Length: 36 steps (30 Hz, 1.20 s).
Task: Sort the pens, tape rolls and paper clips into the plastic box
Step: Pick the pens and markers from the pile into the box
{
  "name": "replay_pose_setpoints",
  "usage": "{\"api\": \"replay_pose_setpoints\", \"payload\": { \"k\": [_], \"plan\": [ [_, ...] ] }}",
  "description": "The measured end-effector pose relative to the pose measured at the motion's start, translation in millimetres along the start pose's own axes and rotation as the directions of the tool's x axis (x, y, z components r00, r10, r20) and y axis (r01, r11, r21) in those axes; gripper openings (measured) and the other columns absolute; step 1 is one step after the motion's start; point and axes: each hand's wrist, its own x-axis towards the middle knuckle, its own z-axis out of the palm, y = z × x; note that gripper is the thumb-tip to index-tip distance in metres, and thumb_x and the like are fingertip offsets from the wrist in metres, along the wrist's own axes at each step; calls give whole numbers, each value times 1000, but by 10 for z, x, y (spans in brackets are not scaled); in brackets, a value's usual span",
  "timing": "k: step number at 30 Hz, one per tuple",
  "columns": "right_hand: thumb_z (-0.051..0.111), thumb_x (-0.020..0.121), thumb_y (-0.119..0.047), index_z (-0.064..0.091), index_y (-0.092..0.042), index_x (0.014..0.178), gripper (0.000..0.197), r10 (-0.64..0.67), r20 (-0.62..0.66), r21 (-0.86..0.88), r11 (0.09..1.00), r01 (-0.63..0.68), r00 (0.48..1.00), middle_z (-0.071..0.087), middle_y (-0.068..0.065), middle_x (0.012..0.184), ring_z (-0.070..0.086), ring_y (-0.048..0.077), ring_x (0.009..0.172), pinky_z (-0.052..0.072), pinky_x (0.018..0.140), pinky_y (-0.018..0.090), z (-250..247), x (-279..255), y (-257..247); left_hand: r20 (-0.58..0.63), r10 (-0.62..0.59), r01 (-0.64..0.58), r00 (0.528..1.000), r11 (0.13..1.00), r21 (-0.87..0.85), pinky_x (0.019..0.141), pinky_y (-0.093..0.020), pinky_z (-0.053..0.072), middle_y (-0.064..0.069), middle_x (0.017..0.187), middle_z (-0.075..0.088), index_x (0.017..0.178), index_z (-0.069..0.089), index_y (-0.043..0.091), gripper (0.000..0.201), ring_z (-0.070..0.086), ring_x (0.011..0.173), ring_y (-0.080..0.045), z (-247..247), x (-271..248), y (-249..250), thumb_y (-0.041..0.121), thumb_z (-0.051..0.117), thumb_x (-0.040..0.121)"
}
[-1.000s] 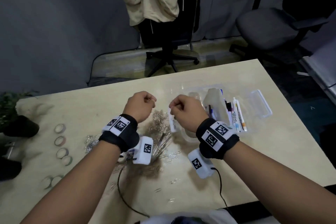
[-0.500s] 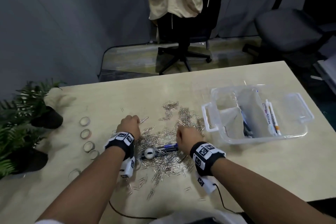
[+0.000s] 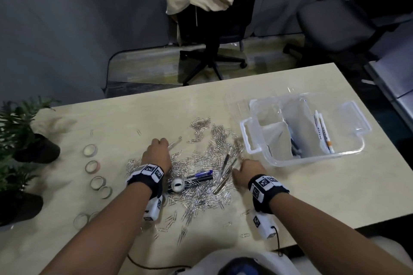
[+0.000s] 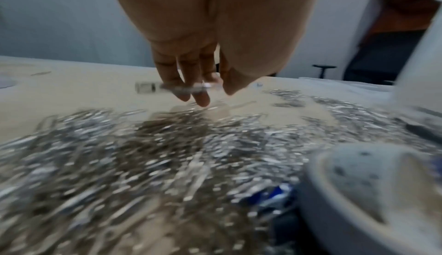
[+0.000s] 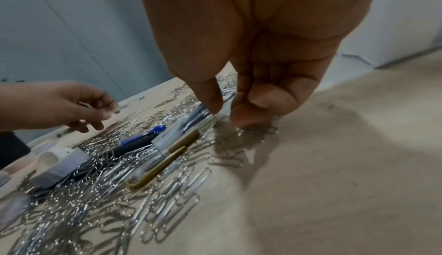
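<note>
Fingers (image 4: 191,81) of the left hand (image 3: 156,154) are curled around a clear pen (image 4: 172,87) above the paper clips (image 3: 201,176) spread mid-worktop (image 3: 312,196). Right hand (image 3: 248,172) fingers (image 5: 210,96) are pinched together on a gold pen (image 5: 167,157). The plastic box (image 3: 252,140) is seen near the right edge, tape rolls (image 3: 95,165) near the left.

Head view looks down from above; both wrist views skim close over the shared paper clips (image 3: 201,163)

Both my forearms reach forward, wrists banded — my left hand (image 3: 157,152) hangs fingers-down, loosely curled; my right hand (image 3: 245,169) curls, thumb meeting fingertips (image 5: 246,117).
</note>
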Motion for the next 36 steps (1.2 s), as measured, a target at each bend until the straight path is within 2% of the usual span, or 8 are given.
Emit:
{"api": "replay_pose_setpoints", "payload": {
  "k": [3,7,13,17,20,25,31,36],
  "plan": [
    [52,93,-42,65,-9,93,35,1,7,39,999,-1,1000,67,5,84,65,19,72,57,71,29,48,7,14,-37,75,-77,997,995,-69,55,-32,47,-6,109,47,117,47,14,25,53,67,-18,-43,-109,302,14,54,93],
    [55,94,-48,54,-15,70,40,4,-19,64,998,-3,1000,57,0,67,55,13,58,45,52,21,91,15,-29,27,195,-191,980,975,-110,46,-21,40,2,97,50,111,44,17,17,52,62,-9,-2,-226,691,29,46,99],
    [61,87,-54,60,-14,79,41,-5,1,46,999,5,1000,67,4,73,68,21,69,60,68,33,144,54,-105,197,249,-232,948,967,-104,60,-30,53,-4,83,65,92,57,16,17,63,69,-21,100,-278,873,29,46,96],
    [67,86,-45,57,-15,77,32,27,9,87,996,-28,1000,69,4,77,69,20,71,61,65,32,148,64,-106,263,231,-194,937,968,-159,67,-30,52,4,83,66,81,59,22,8,63,77,-18,65,-241,720,28,61,85],
    [72,84,-41,55,-16,78,31,59,18,138,989,-61,998,67,3,75,66,17,67,56,54,26,138,80,-111,335,226,-212,915,974,-79,72,-29,53,9,82,67,79,61,24,17,64,80,-14,55,-270,589,32,76,79],
    [75,83,-44,50,-23,76,34,75,44,185,979,-82,996,63,-2,69,61,10,54,45,41,18,129,109,-114,287,227,-237,931,971,2,74,-30,53,9,82,67,80,62,25,23,65,81,-14,133,-314,555,41,79,77],
    [76,81,-43,66,-8,84,37,112,48,119,986,-117,993,71,6,80,69,21,72,58,61,28,140,130,-151,223,250,-258,942,966,10,76,-33,55,9,85,64,84,63,25,8,64,85,-16,143,-288,588,26,62,91],
    [72,83,-36,66,-9,79,28,102,47,136,985,-108,994,69,4,75,67,17,65,50,48,22,122,74,-161,210,321,-351,923,928,124,73,-35,54,0,100,63,97,64,20,16,64,89,-24,128,-315,601,33,55,94]
  ]
}}
